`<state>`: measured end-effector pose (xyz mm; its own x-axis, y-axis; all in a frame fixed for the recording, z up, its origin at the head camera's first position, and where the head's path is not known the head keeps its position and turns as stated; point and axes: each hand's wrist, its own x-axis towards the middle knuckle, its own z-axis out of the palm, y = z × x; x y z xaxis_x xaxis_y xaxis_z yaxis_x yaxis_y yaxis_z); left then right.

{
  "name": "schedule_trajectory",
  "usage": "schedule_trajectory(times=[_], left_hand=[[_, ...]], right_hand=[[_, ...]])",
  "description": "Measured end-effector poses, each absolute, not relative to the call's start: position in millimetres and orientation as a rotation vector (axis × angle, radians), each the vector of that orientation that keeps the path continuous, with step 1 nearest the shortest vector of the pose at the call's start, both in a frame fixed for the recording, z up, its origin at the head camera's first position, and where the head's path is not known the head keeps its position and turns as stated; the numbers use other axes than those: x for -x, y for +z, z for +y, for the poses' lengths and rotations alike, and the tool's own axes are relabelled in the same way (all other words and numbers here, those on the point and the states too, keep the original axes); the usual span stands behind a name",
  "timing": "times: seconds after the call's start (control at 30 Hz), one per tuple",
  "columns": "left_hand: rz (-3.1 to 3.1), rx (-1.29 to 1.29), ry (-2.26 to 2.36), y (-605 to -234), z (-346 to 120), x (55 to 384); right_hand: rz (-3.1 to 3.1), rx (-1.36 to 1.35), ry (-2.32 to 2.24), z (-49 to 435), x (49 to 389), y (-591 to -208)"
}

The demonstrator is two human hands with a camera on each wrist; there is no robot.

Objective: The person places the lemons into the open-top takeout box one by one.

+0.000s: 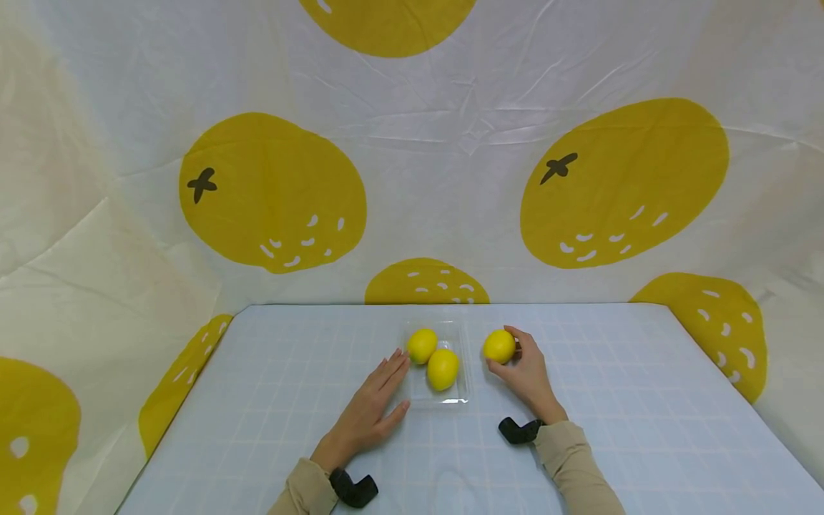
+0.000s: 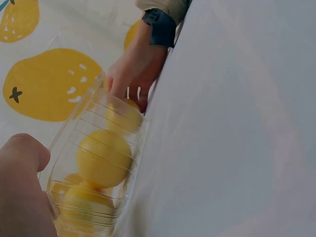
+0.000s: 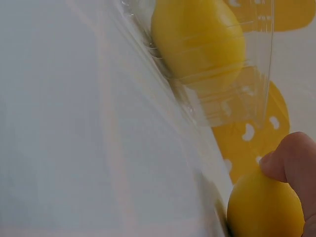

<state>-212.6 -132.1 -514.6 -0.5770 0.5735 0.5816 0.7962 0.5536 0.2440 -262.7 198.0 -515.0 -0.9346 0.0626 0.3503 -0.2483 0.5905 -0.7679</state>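
Observation:
Two yellow lemons, one farther back (image 1: pixel 422 346) and one nearer (image 1: pixel 443 370), lie in a clear plastic tray (image 1: pixel 455 395) near the table's back edge. My left hand (image 1: pixel 368 409) rests against the tray's left side with its fingers straight; in the left wrist view its thumb (image 2: pixel 24 163) is by the tray wall. To the right of the tray, my right hand (image 1: pixel 529 368) grips a third lemon (image 1: pixel 498 347) between thumb and fingers. That lemon (image 3: pixel 266 207) is low, at or near the tabletop, apart from the tray (image 3: pixel 232 106) in the right wrist view.
A pale blue checked cloth (image 1: pixel 257 400) covers the table. Behind and beside it hangs a white curtain (image 1: pixel 444 186) printed with large yellow fruit. Black bands with camera mounts sit on the left wrist (image 1: pixel 354 490) and the right wrist (image 1: pixel 520 430).

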Motion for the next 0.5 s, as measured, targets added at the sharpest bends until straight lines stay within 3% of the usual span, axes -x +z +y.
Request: schedule_trajectory(times=[0.5], left_hand=[[-2.349,1.11,-0.693,-515.4,-132.8,213.4]], right_hand=[[-2.401,-0.199,1.248,198.8,264.0,-512.3]])
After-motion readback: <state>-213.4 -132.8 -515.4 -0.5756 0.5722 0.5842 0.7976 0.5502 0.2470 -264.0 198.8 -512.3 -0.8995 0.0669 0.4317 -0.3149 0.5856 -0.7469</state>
